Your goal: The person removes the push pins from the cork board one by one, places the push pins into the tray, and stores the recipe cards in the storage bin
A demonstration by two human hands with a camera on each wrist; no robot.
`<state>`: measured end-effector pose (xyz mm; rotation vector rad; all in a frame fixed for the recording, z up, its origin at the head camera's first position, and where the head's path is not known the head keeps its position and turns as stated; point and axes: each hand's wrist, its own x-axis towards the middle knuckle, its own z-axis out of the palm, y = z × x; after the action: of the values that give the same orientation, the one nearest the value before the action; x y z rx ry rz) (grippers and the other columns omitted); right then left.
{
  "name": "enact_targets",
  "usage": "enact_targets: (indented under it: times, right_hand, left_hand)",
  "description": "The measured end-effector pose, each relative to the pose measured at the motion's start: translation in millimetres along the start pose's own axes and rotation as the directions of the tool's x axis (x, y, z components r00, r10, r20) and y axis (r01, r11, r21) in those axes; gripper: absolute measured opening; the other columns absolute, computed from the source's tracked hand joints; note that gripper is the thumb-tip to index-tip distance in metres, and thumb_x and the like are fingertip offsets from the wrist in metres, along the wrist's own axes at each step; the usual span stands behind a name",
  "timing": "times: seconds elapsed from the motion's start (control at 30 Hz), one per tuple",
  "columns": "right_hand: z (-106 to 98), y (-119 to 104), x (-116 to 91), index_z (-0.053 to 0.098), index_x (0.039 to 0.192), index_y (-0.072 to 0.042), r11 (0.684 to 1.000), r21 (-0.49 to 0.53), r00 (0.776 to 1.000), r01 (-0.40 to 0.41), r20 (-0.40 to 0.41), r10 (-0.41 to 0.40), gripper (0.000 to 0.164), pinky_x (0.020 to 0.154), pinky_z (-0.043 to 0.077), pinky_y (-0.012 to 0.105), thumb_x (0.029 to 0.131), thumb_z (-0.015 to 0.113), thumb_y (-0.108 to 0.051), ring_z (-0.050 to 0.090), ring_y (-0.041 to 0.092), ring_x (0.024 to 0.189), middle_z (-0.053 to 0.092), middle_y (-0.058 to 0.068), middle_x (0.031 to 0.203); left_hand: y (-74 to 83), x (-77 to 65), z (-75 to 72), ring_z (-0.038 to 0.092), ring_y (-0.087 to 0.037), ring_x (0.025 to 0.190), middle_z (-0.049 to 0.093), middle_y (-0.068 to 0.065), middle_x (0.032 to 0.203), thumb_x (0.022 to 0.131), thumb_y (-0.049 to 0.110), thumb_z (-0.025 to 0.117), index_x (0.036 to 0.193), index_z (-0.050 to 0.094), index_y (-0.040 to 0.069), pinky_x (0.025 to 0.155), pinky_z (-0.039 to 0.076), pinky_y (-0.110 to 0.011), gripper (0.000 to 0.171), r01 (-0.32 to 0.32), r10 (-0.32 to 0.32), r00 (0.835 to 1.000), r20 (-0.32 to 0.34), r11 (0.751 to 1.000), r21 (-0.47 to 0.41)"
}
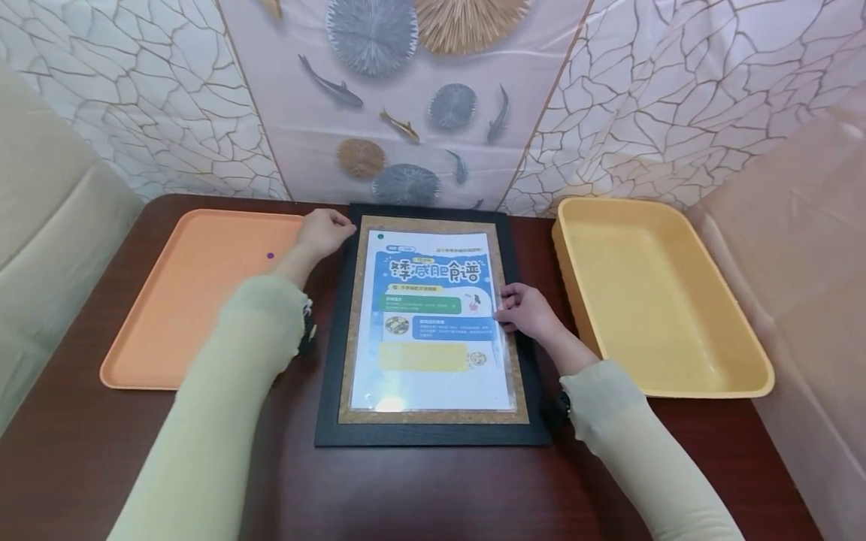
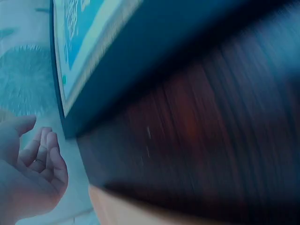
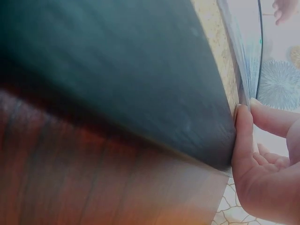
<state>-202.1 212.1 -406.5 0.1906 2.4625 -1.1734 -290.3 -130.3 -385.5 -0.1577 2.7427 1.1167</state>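
Note:
A black-bordered frame (image 1: 433, 434) with a brown speckled inner board (image 1: 433, 416) lies on the dark table. On that board rests a printed sheet in a clear glossy cover (image 1: 433, 391), blue at the top with Chinese lettering. My right hand (image 1: 530, 312) pinches the sheet's right edge between thumb and index finger; the right wrist view shows this edge (image 3: 242, 70) slightly raised off the board. By the frame's upper left corner is my left hand (image 1: 325, 231), its fingers loosely bent. In the left wrist view its thumb and fingers stand apart, holding nothing.
An orange tray (image 1: 196, 300) lies left of the frame, with a small purple spot on it, partly under my left arm. To the right stands a deep yellow bin (image 1: 656, 300). A patterned cloth (image 1: 406, 90) hangs behind the table (image 1: 392, 496).

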Motion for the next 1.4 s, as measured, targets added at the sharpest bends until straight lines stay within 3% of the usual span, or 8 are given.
enact_targets:
  times: [0.23,0.43,0.53,0.87,1.07,1.27,1.4]
  right_hand:
    - [0.0,-0.4,0.2,0.042,0.133,-0.001,1.0,0.002,1.0,-0.013,-0.016,0.013,0.047,0.075,0.055,0.028,0.09,0.06,-0.01,0.06,0.022,0.085,0.054,0.016,0.101]
    - [0.7,0.2,0.2,0.041,0.132,0.0,1.0,-0.009,1.0,-0.007,-0.012,0.007,0.048,0.073,0.055,0.028,0.09,0.061,-0.01,0.06,0.022,0.082,0.054,0.016,0.1]
    - [1.2,0.4,0.8,0.042,0.132,-0.001,1.0,-0.017,1.0,0.001,-0.015,-0.001,0.047,0.074,0.055,0.028,0.09,0.061,-0.01,0.06,0.022,0.082,0.055,0.016,0.1]
    - [1.0,1.0,0.9,0.042,0.132,-0.001,1.0,-0.021,1.0,0.003,-0.016,-0.004,0.047,0.076,0.054,0.028,0.09,0.061,-0.011,0.061,0.021,0.081,0.056,0.016,0.1]
    - [1.8,0.9,-0.5,0.042,0.132,-0.001,1.0,-0.019,1.0,0.003,-0.018,-0.003,0.047,0.075,0.054,0.027,0.09,0.061,-0.011,0.061,0.021,0.082,0.055,0.016,0.099]
    - [2.7,1.1,0.2,0.043,0.131,-0.002,1.0,-0.022,1.0,0.0,-0.023,-0.001,0.046,0.074,0.054,0.028,0.09,0.061,-0.01,0.06,0.022,0.082,0.055,0.015,0.099]
    - [2.9,1.8,0.9,0.042,0.132,-0.001,1.0,-0.021,1.0,-0.002,-0.026,0.002,0.046,0.075,0.054,0.028,0.09,0.06,-0.01,0.06,0.022,0.083,0.055,0.016,0.099]
  left_hand:
    - [18.8,13.2,30.4,0.054,-0.028,0.106,0.058,-0.014,0.122,0.096,0.024,0.047,0.122,0.057,0.005,0.095,0.044,-0.043,0.034,0.055,-0.056,0.998,0.022,0.997,0.048]
    - [25.5,19.1,46.4,0.058,-0.025,0.104,0.063,-0.01,0.116,0.096,0.022,0.047,0.114,0.063,0.008,0.09,0.046,-0.042,0.028,0.053,-0.045,0.998,-0.05,0.984,0.168]
    - [29.8,19.0,50.9,0.059,-0.026,0.101,0.064,-0.01,0.113,0.096,0.022,0.048,0.11,0.065,0.009,0.088,0.047,-0.042,0.026,0.043,-0.034,0.998,-0.05,0.981,0.192]
    - [36.8,18.9,58.8,0.06,-0.026,0.102,0.064,-0.012,0.115,0.097,0.019,0.045,0.113,0.063,0.007,0.088,0.048,-0.042,0.026,0.062,-0.049,0.997,-0.067,0.976,0.209]
    - [36.5,16.6,55.8,0.059,-0.026,0.098,0.063,-0.013,0.113,0.098,0.02,0.043,0.111,0.062,0.005,0.088,0.048,-0.041,0.028,0.053,-0.047,0.998,-0.032,0.974,0.219]
    - [35.5,13.6,52.3,0.053,-0.023,0.083,0.059,-0.01,0.089,0.096,0.02,0.044,0.087,0.058,0.007,0.071,0.043,-0.033,0.021,-0.004,-0.004,0.999,0.032,0.975,0.224]
    - [34.2,11.7,52.3,0.046,-0.019,0.074,0.045,-0.004,0.075,0.096,0.02,0.045,0.074,0.047,0.011,0.062,0.033,-0.027,0.023,-0.02,0.013,0.999,0.053,0.988,0.151]
